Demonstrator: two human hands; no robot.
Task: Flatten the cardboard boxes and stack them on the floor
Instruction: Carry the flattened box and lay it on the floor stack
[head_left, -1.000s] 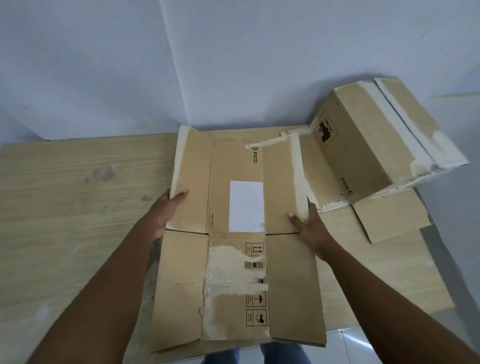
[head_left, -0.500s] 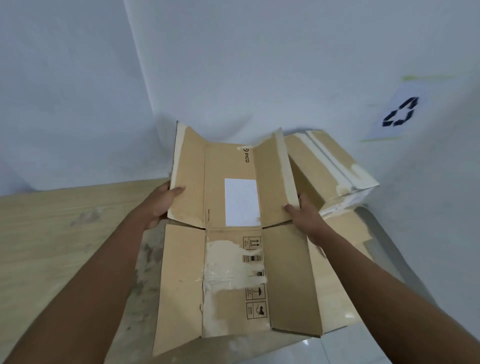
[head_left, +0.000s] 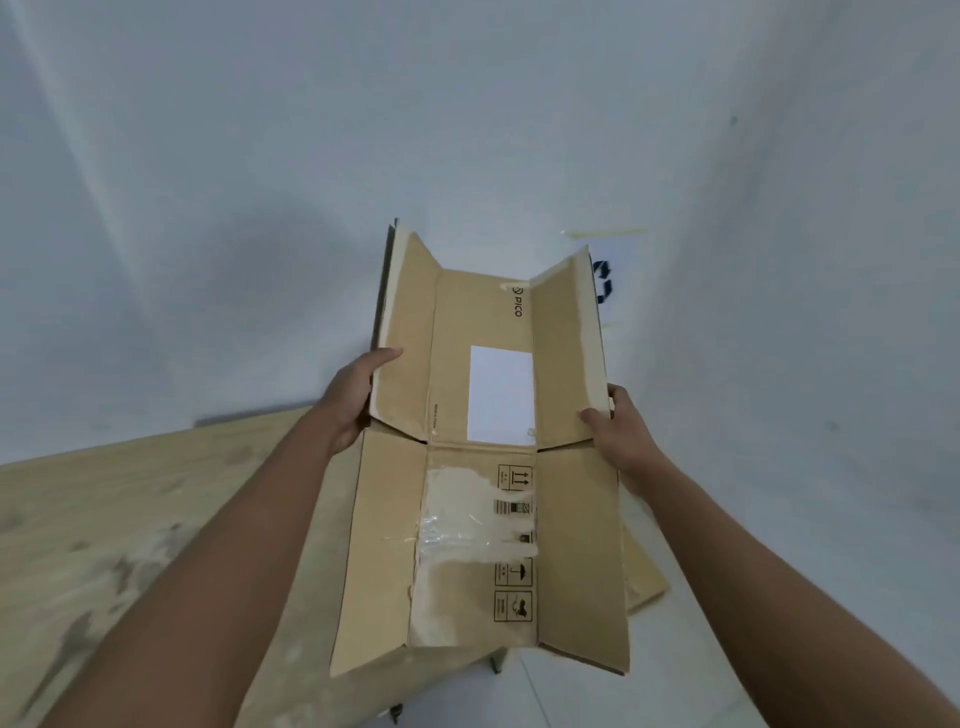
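A flattened brown cardboard box (head_left: 483, 519) with a white label, a PICO mark and torn tape is held up in the air in front of me, its far side flaps bent upward. My left hand (head_left: 353, 400) grips its left edge, thumb on top of the flap. My right hand (head_left: 618, 431) grips the right edge the same way. The second, unflattened box is hidden behind the held one.
A light wooden table (head_left: 130, 519) lies below and to the left, with its right end (head_left: 647, 587) showing behind the box. White walls meet in a corner behind. A paper sign (head_left: 608, 280) with a black recycling mark is taped to the right wall. Pale tiled floor (head_left: 597, 696) shows at the bottom.
Both hands have lifted the flattened box off the table and swung it to the right, toward the wall. The other box has gone out of sight behind it.
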